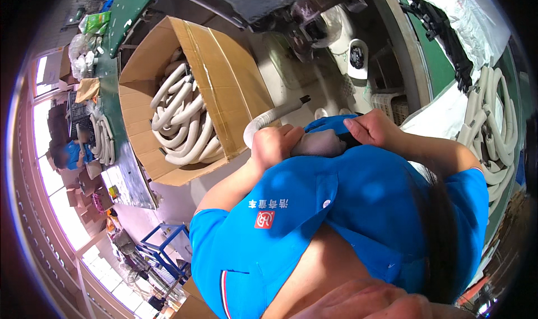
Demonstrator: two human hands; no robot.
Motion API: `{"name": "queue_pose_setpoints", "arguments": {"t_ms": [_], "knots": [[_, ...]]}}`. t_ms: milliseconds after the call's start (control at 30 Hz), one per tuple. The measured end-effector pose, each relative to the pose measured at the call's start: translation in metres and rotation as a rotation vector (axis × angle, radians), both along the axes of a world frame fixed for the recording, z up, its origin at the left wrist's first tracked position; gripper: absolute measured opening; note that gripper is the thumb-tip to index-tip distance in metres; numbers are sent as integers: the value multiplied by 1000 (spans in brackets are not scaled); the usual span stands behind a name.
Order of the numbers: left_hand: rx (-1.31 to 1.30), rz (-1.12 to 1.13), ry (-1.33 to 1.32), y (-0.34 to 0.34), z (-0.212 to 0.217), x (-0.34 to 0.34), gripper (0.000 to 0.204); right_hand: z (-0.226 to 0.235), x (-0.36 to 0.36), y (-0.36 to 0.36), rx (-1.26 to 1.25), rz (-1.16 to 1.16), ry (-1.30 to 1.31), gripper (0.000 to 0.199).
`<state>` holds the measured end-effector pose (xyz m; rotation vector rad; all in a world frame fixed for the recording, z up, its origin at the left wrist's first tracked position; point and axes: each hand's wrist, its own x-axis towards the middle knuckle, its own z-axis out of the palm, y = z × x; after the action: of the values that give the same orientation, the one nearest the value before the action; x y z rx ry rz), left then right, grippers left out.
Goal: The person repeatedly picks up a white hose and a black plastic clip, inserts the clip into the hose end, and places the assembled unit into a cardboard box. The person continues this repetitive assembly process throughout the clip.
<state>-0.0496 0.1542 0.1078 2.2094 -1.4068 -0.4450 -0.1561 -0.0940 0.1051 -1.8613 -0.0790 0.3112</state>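
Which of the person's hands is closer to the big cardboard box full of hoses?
The left. The left hand grips the curved white hose right beside the cardboard box. The right hand is farther off, holding a blue tool.

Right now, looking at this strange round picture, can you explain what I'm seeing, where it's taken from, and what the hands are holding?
There is no machine here: a small wide-angle camera on a person's head looks down, which bends the picture into a circle. The blue shirt is the person's own. Their left hand grips a pale ribbed hose near its bent end. Their right hand holds a blue-and-black hand tool beside it; its exact kind is unclear. To the left stands an open cardboard box full of similar hoses. More hoses lie at the right edge.
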Motion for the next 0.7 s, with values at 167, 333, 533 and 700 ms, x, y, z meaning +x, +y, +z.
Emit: {"name": "queue_pose_setpoints", "arguments": {"t_ms": [167, 333, 533, 700], "knots": [[-107, 10, 21, -20, 0, -9, 25, -1, -4, -9, -38, -23, 6, 44], [-39, 156, -83, -15, 1, -6, 24, 6, 24, -26, -31, 50, -115, 39], [-198, 688, -284, 45, 41, -11, 29, 15, 45, -28, 245, -150, -234, 27], [-378, 946, -697, 95, 105, -47, 38, -20, 44, -38, 334, -277, -41, 24]]}}
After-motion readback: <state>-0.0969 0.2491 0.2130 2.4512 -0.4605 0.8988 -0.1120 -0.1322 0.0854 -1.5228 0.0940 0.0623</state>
